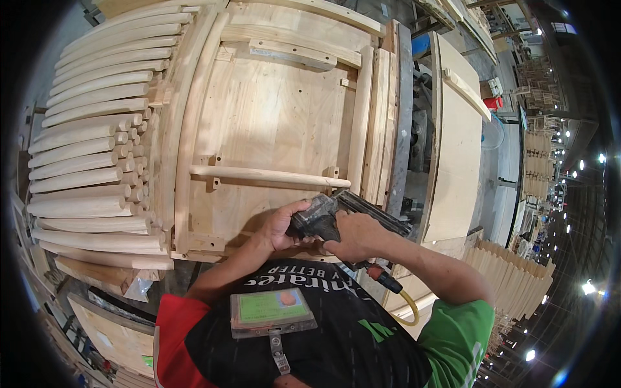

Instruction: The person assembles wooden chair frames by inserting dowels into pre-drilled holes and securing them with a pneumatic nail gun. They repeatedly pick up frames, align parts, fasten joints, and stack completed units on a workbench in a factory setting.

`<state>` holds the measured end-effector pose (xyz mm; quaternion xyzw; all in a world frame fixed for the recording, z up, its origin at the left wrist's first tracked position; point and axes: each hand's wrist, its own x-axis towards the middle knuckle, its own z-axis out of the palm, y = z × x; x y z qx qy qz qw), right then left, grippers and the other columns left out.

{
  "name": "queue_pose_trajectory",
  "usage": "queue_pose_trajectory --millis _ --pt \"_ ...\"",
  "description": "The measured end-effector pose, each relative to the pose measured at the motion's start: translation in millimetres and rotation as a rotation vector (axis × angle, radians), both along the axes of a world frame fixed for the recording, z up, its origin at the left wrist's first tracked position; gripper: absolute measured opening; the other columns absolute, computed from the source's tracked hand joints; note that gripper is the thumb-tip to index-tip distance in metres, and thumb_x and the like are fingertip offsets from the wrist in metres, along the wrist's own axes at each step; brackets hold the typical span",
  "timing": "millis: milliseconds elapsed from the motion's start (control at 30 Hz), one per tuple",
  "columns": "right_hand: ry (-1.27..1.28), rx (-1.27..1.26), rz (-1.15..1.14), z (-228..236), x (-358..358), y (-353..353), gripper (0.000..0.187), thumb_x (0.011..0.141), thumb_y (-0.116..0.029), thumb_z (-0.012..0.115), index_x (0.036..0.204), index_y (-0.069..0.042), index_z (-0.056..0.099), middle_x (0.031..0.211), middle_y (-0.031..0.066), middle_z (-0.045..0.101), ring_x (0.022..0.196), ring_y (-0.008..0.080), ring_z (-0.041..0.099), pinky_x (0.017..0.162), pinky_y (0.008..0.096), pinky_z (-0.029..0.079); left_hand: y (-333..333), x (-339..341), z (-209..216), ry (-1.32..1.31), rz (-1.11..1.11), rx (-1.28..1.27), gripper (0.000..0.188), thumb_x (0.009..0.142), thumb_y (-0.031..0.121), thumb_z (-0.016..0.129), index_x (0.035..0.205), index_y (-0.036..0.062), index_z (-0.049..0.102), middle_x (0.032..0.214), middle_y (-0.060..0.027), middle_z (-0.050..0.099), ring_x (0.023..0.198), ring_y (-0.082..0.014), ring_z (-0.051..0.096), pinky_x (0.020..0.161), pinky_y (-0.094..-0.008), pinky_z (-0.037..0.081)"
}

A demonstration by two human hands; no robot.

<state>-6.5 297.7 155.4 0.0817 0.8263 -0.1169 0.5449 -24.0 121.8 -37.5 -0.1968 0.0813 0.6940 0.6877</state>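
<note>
A black pneumatic nail gun is held in front of my chest, tilted, just past the near edge of the wooden jig. My right hand wraps round its handle, and a yellow air hose is coupled below that hand. At the tool's left end, my left hand grips its body with the thumb on top; its other fingers are partly hidden. Right beyond the tool lies a round wooden rail, set between a left post and a right post. Another crossbar spans the far end.
Many curved wooden legs are stacked on the left. Small blocks with holes, such as one block, sit on the jig board. To the right stand a grey metal beam and a plywood panel.
</note>
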Motion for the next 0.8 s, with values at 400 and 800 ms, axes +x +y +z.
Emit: queue_pose_trajectory --millis 400,800 --pt "0.150 -0.005 0.196 28 24 22 0.077 0.088 -0.030 0.077 0.143 0.010 0.040 0.096 0.0257 0.076 0.090 0.0450 0.076 0.084 0.0532 0.061 -14 5 39 0.163 0.092 -0.009 0.042 0.104 0.025 0.071 0.142 0.0108 0.059 0.120 -0.0061 0.073 0.104 -0.0173 0.074 0.089 -0.0384 0.065" --pt "0.498 -0.029 0.710 15 -59 10 0.093 0.090 -0.050 0.079 0.157 0.000 0.040 0.104 0.0159 0.077 0.085 0.0381 0.076 0.085 0.0490 0.056 -34 -10 49 0.309 0.612 -0.006 0.063 0.108 0.026 0.067 0.163 0.0139 0.039 0.138 -0.0025 0.066 0.118 -0.0149 0.068 0.104 -0.0368 0.058"
